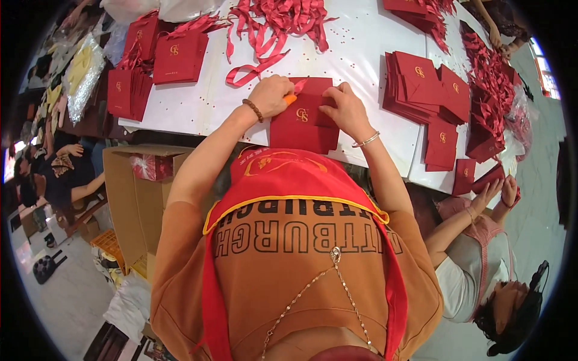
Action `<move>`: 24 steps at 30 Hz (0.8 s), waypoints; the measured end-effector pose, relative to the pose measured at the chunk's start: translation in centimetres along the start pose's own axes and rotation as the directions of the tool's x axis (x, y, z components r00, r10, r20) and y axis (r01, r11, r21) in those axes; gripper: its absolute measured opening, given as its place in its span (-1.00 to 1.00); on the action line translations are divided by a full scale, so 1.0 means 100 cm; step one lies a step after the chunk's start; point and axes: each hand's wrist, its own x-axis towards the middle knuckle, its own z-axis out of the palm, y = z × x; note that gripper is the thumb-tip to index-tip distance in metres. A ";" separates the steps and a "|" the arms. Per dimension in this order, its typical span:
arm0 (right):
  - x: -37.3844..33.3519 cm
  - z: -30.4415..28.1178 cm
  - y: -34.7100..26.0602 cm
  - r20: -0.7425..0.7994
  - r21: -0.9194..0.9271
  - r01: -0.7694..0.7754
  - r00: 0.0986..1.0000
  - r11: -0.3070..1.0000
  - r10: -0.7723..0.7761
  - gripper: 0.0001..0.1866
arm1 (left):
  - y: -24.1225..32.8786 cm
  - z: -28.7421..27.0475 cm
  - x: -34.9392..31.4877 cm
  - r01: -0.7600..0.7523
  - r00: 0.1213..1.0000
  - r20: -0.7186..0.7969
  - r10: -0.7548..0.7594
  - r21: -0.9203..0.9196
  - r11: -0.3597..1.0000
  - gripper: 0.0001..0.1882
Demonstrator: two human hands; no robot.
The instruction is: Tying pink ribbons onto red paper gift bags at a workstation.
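Note:
Flat in front of me, at the table's near edge, lies a dark red paper bag (309, 128) with a gold emblem. My left hand (272, 97) is closed at its upper left, with a short end of red ribbon (300, 86) at the fingertips. A small orange piece (290, 99) shows at that thumb; whether it is a finger cover or a held item, I cannot tell. My right hand (347, 110) has its fingers curled over the bag's right side, pinching there. A loop of red ribbon (241, 73) lies just beyond my left hand.
A heap of red ribbons (283, 21) lies at the far middle of the white table (361, 36). Red bags stand stacked at the left (179, 57) and right (415, 84). A cardboard box (129, 198) is below left. At the right, a co-worker (481, 240) handles red bags.

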 end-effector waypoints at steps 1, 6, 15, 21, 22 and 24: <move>-0.001 0.003 0.003 0.001 0.000 -0.010 1.000 1.000 0.010 -0.67 | 0.000 -0.003 0.004 0.065 0.997 0.046 -0.065 -0.015 0.998 -0.86; 0.003 0.014 0.004 0.189 0.425 -0.326 0.944 0.844 0.269 -0.67 | 0.029 -0.006 0.001 0.116 0.986 -0.061 -0.156 -0.424 0.898 -0.88; 0.004 0.019 0.006 0.223 0.417 -0.358 0.931 0.835 0.288 -0.67 | 0.044 0.038 -0.011 0.372 0.879 -0.065 -0.472 -0.525 0.765 -0.89; 0.002 0.021 0.006 0.160 0.472 -0.300 0.954 0.829 0.255 -0.71 | 0.048 0.043 -0.006 0.355 0.875 -0.157 -0.457 -0.431 0.829 -0.89; 0.002 0.021 0.005 0.161 0.472 -0.299 0.954 0.829 0.253 -0.71 | 0.048 0.044 -0.006 0.349 0.880 -0.157 -0.448 -0.425 0.835 -0.88; 0.002 0.020 0.006 0.169 0.459 -0.307 0.951 0.834 0.257 -0.71 | 0.054 0.039 -0.002 0.368 0.879 -0.144 -0.454 -0.401 0.839 -0.89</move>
